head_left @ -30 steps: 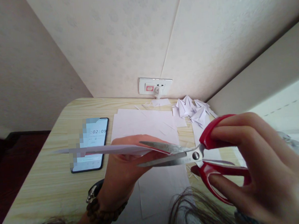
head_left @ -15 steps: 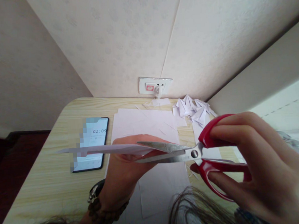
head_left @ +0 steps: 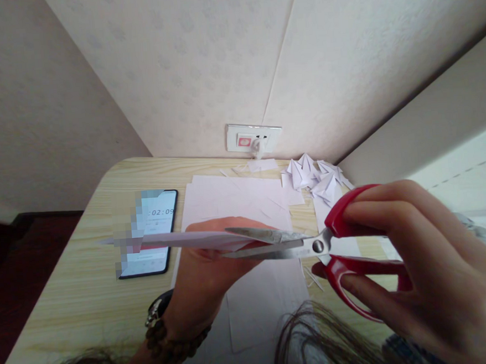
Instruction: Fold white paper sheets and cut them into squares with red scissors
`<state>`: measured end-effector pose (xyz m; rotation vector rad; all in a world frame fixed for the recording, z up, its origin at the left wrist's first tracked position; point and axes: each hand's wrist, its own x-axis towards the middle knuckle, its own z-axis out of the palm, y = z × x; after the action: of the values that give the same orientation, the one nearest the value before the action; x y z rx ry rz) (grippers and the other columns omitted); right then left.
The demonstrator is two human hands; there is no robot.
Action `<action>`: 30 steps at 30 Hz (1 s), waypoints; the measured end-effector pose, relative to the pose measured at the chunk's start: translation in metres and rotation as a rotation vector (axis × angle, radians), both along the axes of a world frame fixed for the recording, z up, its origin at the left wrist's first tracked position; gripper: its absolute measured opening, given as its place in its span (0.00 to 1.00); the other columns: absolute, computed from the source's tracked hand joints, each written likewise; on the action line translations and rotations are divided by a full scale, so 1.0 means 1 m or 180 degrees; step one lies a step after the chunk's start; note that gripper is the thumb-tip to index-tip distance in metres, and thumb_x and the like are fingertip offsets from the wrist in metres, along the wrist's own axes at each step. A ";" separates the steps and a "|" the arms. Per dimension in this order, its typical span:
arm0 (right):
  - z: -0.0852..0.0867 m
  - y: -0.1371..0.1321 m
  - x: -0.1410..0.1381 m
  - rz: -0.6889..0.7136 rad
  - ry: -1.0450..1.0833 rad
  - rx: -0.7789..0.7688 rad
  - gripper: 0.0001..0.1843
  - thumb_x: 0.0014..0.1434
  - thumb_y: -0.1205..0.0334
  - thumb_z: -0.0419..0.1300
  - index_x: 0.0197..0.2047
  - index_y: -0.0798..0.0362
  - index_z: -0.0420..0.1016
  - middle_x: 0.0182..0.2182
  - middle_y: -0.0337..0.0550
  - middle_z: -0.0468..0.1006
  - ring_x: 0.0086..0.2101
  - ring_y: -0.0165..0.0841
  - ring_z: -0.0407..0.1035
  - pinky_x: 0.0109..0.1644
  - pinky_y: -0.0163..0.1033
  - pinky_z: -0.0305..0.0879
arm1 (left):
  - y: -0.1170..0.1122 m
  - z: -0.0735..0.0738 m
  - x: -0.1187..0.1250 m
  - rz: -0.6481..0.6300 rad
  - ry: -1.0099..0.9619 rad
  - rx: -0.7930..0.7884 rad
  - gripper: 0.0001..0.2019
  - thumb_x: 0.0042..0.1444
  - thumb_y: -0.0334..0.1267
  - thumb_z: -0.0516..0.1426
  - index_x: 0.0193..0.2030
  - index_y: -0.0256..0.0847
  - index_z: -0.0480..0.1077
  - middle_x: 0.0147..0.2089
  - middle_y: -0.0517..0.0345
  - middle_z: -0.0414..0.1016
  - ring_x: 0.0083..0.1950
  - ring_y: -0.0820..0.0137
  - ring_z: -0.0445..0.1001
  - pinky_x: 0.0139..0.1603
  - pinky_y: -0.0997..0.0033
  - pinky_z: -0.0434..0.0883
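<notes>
My right hand (head_left: 432,263) grips red-handled scissors (head_left: 339,247), fingers through the loops, blades pointing left and nearly together around the edge of a white sheet of paper (head_left: 180,240). My left hand (head_left: 210,278) holds that sheet edge-on above the table, thumb on top and fingers beneath. A watch and a beaded bracelet sit on my left wrist.
On the wooden table (head_left: 68,294) lie flat white sheets (head_left: 236,199), a phone (head_left: 153,232) showing a timer at the left, and a pile of folded paper pieces (head_left: 313,177) at the back right. A wall socket (head_left: 253,138) sits behind. Hair hangs at the bottom.
The scissor blades have come closer together on the paper's edge, and the handles have narrowed. Both hands stay in nearly the same place.
</notes>
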<state>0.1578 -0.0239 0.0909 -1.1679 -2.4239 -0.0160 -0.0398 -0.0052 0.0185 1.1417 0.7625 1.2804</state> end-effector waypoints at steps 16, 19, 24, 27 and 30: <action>0.002 -0.001 0.001 -0.0010 0.0109 -0.0145 0.08 0.61 0.60 0.54 0.43 0.52 0.65 0.36 0.47 0.70 0.31 0.35 0.67 0.30 0.37 0.72 | -0.001 0.001 0.001 -0.0040 -0.0053 -0.0107 0.06 0.47 0.40 0.65 0.29 0.41 0.80 0.30 0.55 0.81 0.31 0.66 0.78 0.34 0.67 0.75; 0.002 -0.002 0.002 -0.0005 0.0127 -0.0215 0.08 0.60 0.60 0.55 0.43 0.52 0.66 0.36 0.47 0.70 0.31 0.35 0.67 0.29 0.37 0.72 | -0.002 0.001 0.001 -0.0043 -0.0135 -0.0131 0.04 0.47 0.39 0.66 0.28 0.42 0.80 0.29 0.56 0.81 0.30 0.67 0.78 0.32 0.69 0.75; 0.001 -0.002 0.003 -0.0008 0.0111 -0.0230 0.08 0.59 0.60 0.56 0.42 0.52 0.66 0.35 0.47 0.70 0.30 0.35 0.66 0.28 0.37 0.71 | -0.001 0.000 0.001 -0.0055 -0.0123 -0.0188 0.03 0.45 0.38 0.66 0.28 0.42 0.80 0.28 0.58 0.81 0.29 0.68 0.77 0.31 0.70 0.76; 0.003 -0.002 0.003 -0.0039 0.0121 -0.0247 0.07 0.60 0.60 0.56 0.41 0.52 0.65 0.35 0.46 0.70 0.30 0.35 0.66 0.29 0.37 0.70 | -0.003 0.004 0.004 0.0063 -0.0306 -0.0399 0.04 0.42 0.33 0.67 0.27 0.44 0.79 0.27 0.62 0.81 0.28 0.71 0.76 0.31 0.74 0.75; 0.003 0.001 0.008 -0.0308 0.0203 -0.0290 0.09 0.60 0.55 0.55 0.41 0.50 0.65 0.34 0.45 0.70 0.30 0.36 0.67 0.28 0.38 0.68 | -0.004 0.013 0.009 0.0275 -0.0460 -0.0822 0.07 0.43 0.28 0.65 0.24 0.47 0.79 0.27 0.63 0.81 0.31 0.70 0.78 0.37 0.73 0.76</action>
<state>0.1659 -0.0232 0.0943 -1.3051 -2.3321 0.1013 -0.0305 -0.0093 0.0311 0.8078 0.8488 1.2792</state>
